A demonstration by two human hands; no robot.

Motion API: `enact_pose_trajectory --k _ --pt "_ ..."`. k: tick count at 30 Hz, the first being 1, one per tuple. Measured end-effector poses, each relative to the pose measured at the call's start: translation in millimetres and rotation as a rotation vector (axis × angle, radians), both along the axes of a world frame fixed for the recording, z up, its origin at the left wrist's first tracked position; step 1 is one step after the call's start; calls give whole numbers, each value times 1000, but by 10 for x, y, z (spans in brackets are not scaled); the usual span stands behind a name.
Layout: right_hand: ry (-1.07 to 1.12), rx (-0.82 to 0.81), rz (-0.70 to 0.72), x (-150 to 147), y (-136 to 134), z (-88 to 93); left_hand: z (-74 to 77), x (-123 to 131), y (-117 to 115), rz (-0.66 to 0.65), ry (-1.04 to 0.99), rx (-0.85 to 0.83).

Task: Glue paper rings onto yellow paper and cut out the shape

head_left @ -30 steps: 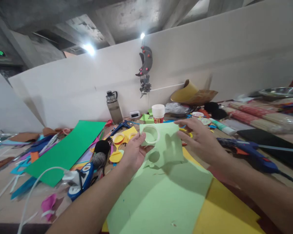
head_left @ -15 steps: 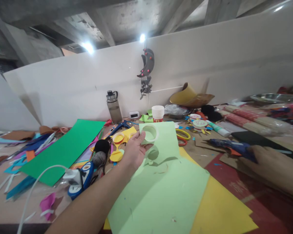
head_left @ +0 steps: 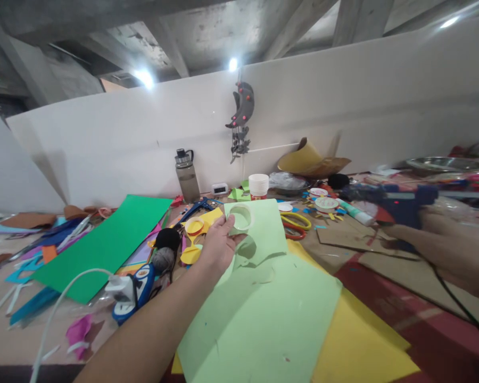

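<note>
My left hand (head_left: 220, 240) is closed on a pale ring (head_left: 252, 217), pinched at its near left side by thumb and fingers. The ring is over light green paper (head_left: 271, 319), and a round shadow falls just below it. At the right, my right hand (head_left: 427, 231) is wrapped round a dark blue glue gun (head_left: 407, 205), smeared by motion, with a small red light on its body. A black cord (head_left: 449, 290) trails down from the gun. Yellow paper (head_left: 363, 346) lies beneath the green sheets.
Scissors with yellow and red handles (head_left: 295, 223) lie beyond the paper. White paper cups (head_left: 258, 185) and a water bottle (head_left: 187, 175) stand near the wall. A green sheet (head_left: 107, 244) and a blue power strip (head_left: 133, 295) lie left. Cardboard pieces (head_left: 351, 243) lie right.
My right hand has raised the glue gun from over the cardboard and swung it up and back, uncovering the cardboard pieces. My left hand keeps the ring in nearly the same spot.
</note>
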State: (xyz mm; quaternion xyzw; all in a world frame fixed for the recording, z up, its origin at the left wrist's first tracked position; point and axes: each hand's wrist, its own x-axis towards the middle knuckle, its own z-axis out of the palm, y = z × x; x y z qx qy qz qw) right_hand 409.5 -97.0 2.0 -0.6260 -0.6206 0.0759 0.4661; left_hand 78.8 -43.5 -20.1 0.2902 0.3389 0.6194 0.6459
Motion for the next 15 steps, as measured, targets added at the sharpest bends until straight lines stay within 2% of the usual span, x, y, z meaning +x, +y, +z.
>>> enact_pose_trajectory --k 1,2,5,6,7,9,12,15 --pt "35 -60 36 -138 98 75 -6 -3 3 -6 12 0" --pt "57 -54 71 -292 181 147 -14 -6 6 -11 21 2" --pt "164 73 238 -793 293 284 -33 -11 13 5 35 -8" --pt "213 46 343 -945 298 287 -36 -11 15 19 37 -10" --pt "256 2 462 -1079 298 266 -38 -10 16 30 37 -9" --pt "249 -19 551 -1274 305 170 -39 -11 23 43 26 1" --pt "93 -5 537 -1387 352 -22 -53 -19 45 66 12 3" --pt "4 -43 556 -1366 402 -155 -86 -27 72 78 4 -13"
